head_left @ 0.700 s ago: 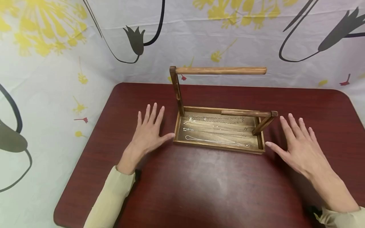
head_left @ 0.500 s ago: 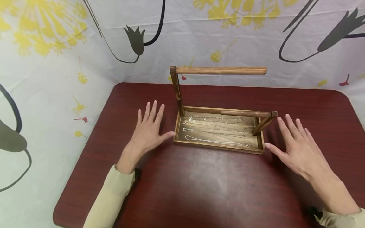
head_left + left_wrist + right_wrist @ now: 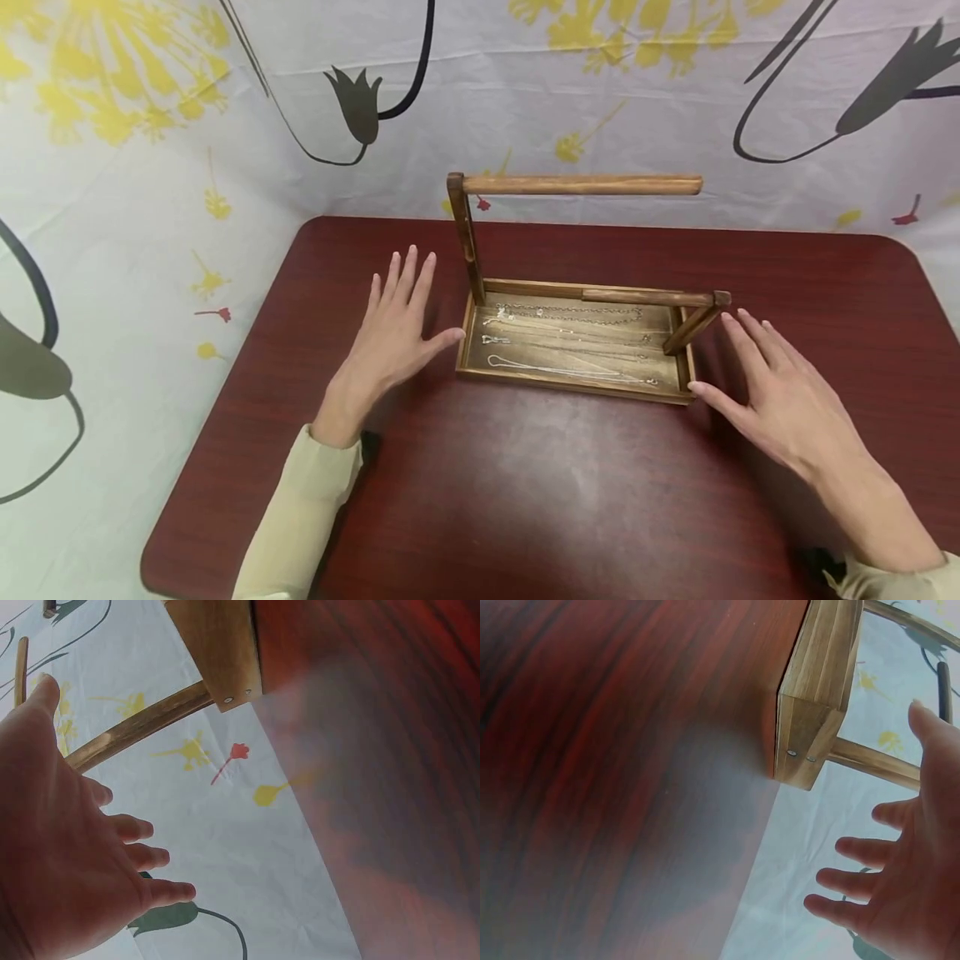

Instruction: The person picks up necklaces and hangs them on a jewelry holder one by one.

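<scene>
A wooden jewelry stand (image 3: 573, 385), a shallow tray with a post and crossbar at each end, stands mid-table in the head view. Several thin necklaces (image 3: 558, 369) lie lengthwise in it. To its left is my left hand (image 3: 390, 337), fingers spread and straight, the thumb tip close by the tray's left wall. My right hand (image 3: 787, 404) hovers at the other end, its thumb near the front right corner and fingers beside the short post. Whether either hand touches the wood cannot be told. Both wrist views show the palms facing the tray, holding nothing.
The stand rests on a dark red wooden table (image 3: 525, 500) with rounded corners. Behind and to the left hangs a white cloth (image 3: 262, 50) with yellow and grey flower prints. The tall crossbar (image 3: 581, 185) rises over the back of the tray.
My left hand has shifted slightly forward, away from me. My right hand has moved left, closer to the stand, and its fingers have drawn nearer together. The stand has stayed in place.
</scene>
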Tool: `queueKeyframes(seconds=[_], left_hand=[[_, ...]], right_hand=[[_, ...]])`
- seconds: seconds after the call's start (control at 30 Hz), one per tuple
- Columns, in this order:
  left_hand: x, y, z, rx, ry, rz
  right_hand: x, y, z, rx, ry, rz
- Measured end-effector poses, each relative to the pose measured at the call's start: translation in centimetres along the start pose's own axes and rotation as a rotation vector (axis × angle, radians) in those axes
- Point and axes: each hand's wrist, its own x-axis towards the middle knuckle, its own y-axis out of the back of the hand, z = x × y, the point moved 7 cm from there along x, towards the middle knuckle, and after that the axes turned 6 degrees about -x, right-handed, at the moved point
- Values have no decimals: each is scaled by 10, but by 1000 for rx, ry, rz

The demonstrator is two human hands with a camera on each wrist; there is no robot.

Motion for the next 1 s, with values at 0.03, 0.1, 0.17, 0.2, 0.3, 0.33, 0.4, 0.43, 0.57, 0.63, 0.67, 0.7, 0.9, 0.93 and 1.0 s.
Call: queueKeyframes(seconds=[0.03,0.1,0.17,0.2,0.3,0.33,0.4,0.43,0.57,0.63,0.67,0.7,0.9,0.93,1.0], left_hand=[[1,1,0,-12,2,3],[2,3,0,-33,3,10],[3,5,0,-57,0,19],[4,6,0,-70,-3,25],[5,10,1,-106,-20,44],[6,11,1,-117,-27,52],[7,12,2,-131,-42,65],[8,13,3,-141,-48,71],[10,15,6,-168,-75,92],[11,15,7,-182,-86,100],[12,15,8,-184,-92,103],[12,16,8,-187,-97,109],[14,16,10,-295,-134,135],[15,16,10,-325,-140,137],[15,16,9,-376,-145,141]], right_hand=[[0,1,-1,3,-3,8],[-1,2,-3,4,-11,20],[-1,4,-5,1,-18,35],[-1,5,-5,-2,-21,40],[-2,7,-8,-14,-29,54],[-2,8,-9,-19,-33,56],[-3,9,-12,-26,-35,62],[-3,9,-13,-28,-33,66],[-4,8,-20,-33,-12,80],[-4,8,-22,-36,-6,78],[-4,7,-23,-37,-4,77],[-5,7,-23,-40,-2,77],[-3,9,-27,-48,22,103],[-3,10,-28,-50,32,113],[-2,11,-31,-53,55,133]])
